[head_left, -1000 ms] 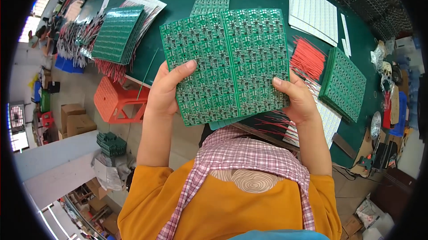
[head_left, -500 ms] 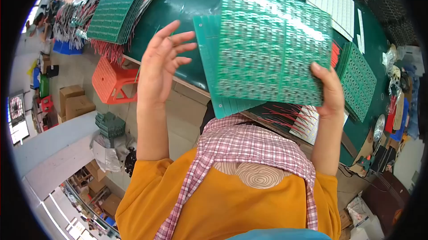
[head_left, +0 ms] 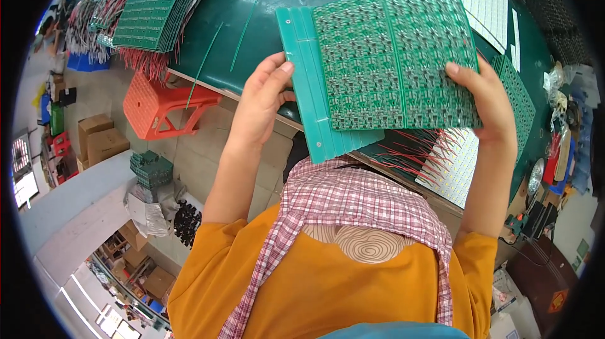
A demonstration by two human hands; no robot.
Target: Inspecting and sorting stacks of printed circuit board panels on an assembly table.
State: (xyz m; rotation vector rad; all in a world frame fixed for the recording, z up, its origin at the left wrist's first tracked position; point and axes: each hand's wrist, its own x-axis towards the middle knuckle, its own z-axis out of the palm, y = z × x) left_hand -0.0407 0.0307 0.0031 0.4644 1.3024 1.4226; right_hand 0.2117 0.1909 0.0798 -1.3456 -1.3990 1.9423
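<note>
My right hand (head_left: 496, 98) grips the right edge of a green circuit board panel (head_left: 368, 62), thumb on top and fingers underneath. Dense rows of small parts cover the panel, and a seam runs down its middle. Partly beneath it sits a plain teal board (head_left: 307, 80) with lengthwise grooves and a round fixing at two corners. My left hand (head_left: 258, 99) is closed on the left edge of this teal board, its thumb on the upper face. The fingers under both boards are mostly hidden.
Stacked circuit panels (head_left: 151, 8) stand far left beside bundled red and white wires (head_left: 94, 36). Two thin green strips (head_left: 244, 33) lie on the green table. White boards (head_left: 476, 2) and more green panels (head_left: 520, 99) are at right. An orange stool (head_left: 148, 103) stands left.
My left hand, open and apart before, has come down and right onto the teal board's edge. The panel has turned slightly and shifted right with my right hand. The two thin strips now show clearly.
</note>
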